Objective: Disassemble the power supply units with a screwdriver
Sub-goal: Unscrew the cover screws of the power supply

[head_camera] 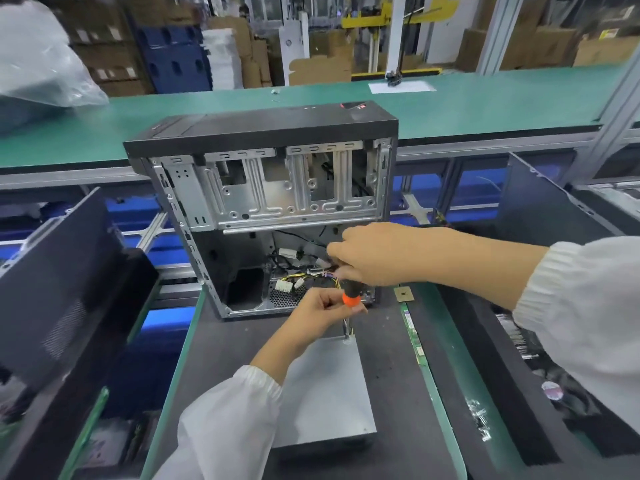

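Low in the middle of the frame, the right hand [374,254] grips the screwdriver [351,294] over the gray power box [325,393]. The left hand [322,310] pinches its orange collar. I think a top corner screw comes out next, so the tip must stay straight.

One head cam, wide-angle, looks fwd and down, close over the dark bench mat [242,344]; warehouse fills frame top.

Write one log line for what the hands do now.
right hand: grips screwdriver | left hand: pinches its orange collar | tip: on PSU corner | case: open behind
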A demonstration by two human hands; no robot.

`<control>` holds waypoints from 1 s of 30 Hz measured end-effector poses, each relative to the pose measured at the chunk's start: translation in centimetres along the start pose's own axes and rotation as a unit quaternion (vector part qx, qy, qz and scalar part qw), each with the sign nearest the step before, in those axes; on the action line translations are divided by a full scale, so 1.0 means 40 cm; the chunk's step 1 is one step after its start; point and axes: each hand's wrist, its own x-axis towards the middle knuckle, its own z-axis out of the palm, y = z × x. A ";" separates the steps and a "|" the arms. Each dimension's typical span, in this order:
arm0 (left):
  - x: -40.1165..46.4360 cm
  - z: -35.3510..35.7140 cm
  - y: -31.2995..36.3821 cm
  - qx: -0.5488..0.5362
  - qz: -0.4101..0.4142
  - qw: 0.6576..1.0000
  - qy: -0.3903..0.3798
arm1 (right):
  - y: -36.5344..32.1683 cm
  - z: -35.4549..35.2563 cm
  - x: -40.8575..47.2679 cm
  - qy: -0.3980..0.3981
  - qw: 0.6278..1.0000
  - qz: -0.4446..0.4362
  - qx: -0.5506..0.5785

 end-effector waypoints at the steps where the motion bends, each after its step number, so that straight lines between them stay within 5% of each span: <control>1: 0.000 -0.002 -0.002 -0.002 0.003 1.000 0.010 | 0.011 -0.006 -0.003 -0.039 0.998 -0.025 0.050; 4: -0.002 -0.006 -0.005 -0.005 0.007 0.999 0.033 | 0.029 -0.022 -0.007 -0.041 0.991 -0.043 0.117; 9: -0.009 -0.002 -0.002 0.014 -0.002 1.000 0.023 | 0.006 -0.007 0.002 0.040 0.999 0.013 -0.033; 13: -0.009 -0.001 0.004 0.014 -0.013 0.999 0.027 | 0.031 -0.031 -0.006 -0.108 0.984 -0.084 0.114; 20: -0.003 0.003 0.003 0.006 -0.025 0.999 0.022 | 0.012 -0.011 -0.008 0.063 0.996 0.053 -0.041; 22: -0.001 0.002 -0.003 0.004 -0.025 0.999 0.020 | 0.014 -0.011 -0.007 0.051 0.996 0.032 -0.061; 26: 0.002 0.001 -0.008 -0.006 -0.021 0.999 0.025 | 0.049 -0.027 -0.024 -0.047 0.991 -0.061 0.107; 30: 0.001 -0.001 0.001 -0.008 -0.025 0.999 0.030 | 0.038 -0.033 -0.022 0.017 0.999 -0.006 0.034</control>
